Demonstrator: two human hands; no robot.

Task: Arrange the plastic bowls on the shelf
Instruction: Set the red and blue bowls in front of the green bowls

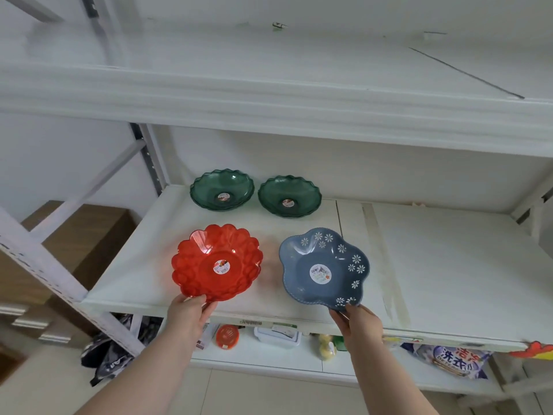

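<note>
Left hand is pinching the near rim of the red bowl, right hand is gripping the near edge of the blue bowl, fingers closed on both (placing step, likely). Two green bowls are sitting beyond the fingertips at the shelf back; next is probably aligning the front pair, then letting go.

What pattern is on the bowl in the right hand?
White daisy-like flowers on the blue bowl, held by the right hand; seen in the head view.

A detergent bag, a red round container and a white lidded box are being kept below; a cardboard box is being stored left.
</note>
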